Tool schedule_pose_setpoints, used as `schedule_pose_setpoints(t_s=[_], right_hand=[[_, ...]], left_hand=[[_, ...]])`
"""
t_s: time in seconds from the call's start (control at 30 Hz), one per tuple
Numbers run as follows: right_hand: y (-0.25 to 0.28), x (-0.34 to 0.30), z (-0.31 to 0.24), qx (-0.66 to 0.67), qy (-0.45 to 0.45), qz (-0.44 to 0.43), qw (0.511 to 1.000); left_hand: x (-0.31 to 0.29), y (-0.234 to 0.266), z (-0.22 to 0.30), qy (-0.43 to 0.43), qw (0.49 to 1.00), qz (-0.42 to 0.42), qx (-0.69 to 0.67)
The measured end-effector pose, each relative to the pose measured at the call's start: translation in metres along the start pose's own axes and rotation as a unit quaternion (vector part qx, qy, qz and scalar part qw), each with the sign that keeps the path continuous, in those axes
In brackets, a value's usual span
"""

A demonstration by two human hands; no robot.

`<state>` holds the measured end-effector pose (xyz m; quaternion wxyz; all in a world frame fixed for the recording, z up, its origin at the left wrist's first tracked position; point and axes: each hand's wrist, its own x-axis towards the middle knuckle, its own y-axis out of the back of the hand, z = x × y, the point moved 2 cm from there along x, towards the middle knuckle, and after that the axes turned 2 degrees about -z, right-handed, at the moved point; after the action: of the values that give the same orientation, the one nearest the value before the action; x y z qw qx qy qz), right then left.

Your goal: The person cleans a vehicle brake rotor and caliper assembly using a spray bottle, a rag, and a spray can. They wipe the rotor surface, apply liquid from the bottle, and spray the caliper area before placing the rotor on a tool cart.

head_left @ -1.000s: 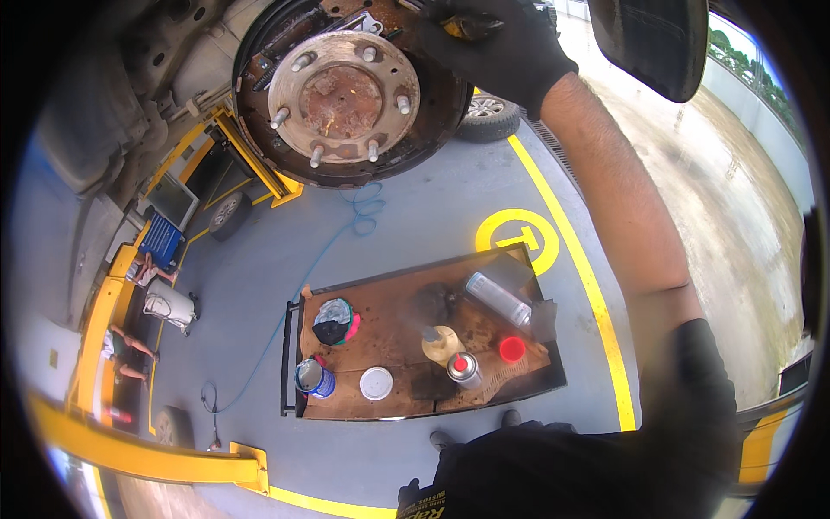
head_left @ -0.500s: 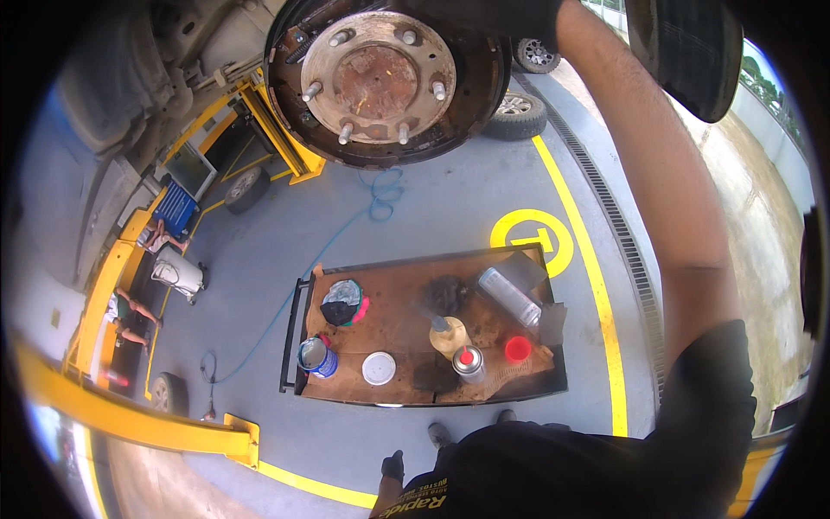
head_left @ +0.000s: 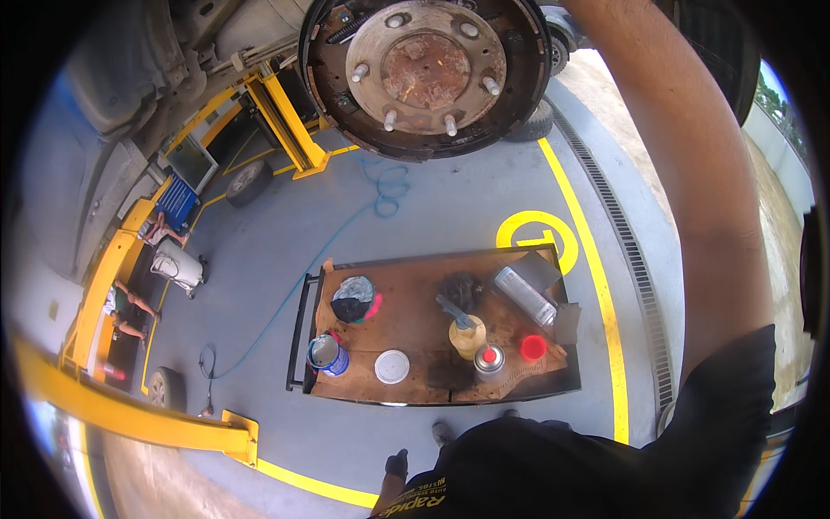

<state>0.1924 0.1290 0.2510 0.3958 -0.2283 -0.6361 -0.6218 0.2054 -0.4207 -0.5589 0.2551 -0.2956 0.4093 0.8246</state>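
- Six studs point(head_left: 492, 86) are borne by the wheel hub point(head_left: 425, 71), a round, rust-centred disc seen at the top of the view, past the far edge of the tabletop point(head_left: 566, 381).
- The hub is ringed by a dark, rust-stained backing plate point(head_left: 523, 73).
- The right arm point(head_left: 692, 138) is raised beside the hub; its hand is cut off by the upper edge of the view, so its grip cannot be told.
- The left hand point(head_left: 397, 464), dark-gloved, is held low beside the torso, off the tabletop's near edge and well apart from the hub; whether its fingers are curled or spread cannot be told.
- Most of the tabletop is covered by a stained brown sheet point(head_left: 406, 316).
- Its near left corner is taken by an open blue can point(head_left: 328, 355), with a white lid point(head_left: 392, 367) set to the right.
- Toward the far left corner a bundle of cloths point(head_left: 354, 299) is heaped.
- A spray can point(head_left: 526, 297) is laid on its side near the far right corner, just beside a dark clump point(head_left: 461, 291).
- Nearer the near edge, a yellowish bottle point(head_left: 467, 339), a red-topped can point(head_left: 489, 365) and a red cap point(head_left: 533, 349) are grouped.
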Motion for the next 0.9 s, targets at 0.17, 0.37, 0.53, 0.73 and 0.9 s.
schedule_pose_setpoints(t_s=[0.17,0.37,0.53,0.73,0.9], right_hand=[[-0.049,0.050,-0.003,-0.035,-0.001,0.081,0.996],[-0.004,0.021,0.008,0.028,-0.035,0.037,0.998],[-0.039,0.056,0.003,-0.030,-0.035,0.113,0.992],[0.012,0.024,0.033,0.027,0.017,0.085,0.996],[0.019,-0.015,-0.017,-0.016,-0.085,0.031,0.996]], left_hand=[[0.046,0.005,-0.073,0.151,0.981,0.007,-0.120],[0.052,0.034,-0.027,0.117,0.991,-0.028,-0.059],[0.055,0.032,-0.029,0.069,0.996,-0.006,-0.061],[0.074,0.020,-0.045,0.123,0.984,-0.007,-0.126],[0.055,0.032,-0.026,0.105,0.991,-0.030,-0.074]])
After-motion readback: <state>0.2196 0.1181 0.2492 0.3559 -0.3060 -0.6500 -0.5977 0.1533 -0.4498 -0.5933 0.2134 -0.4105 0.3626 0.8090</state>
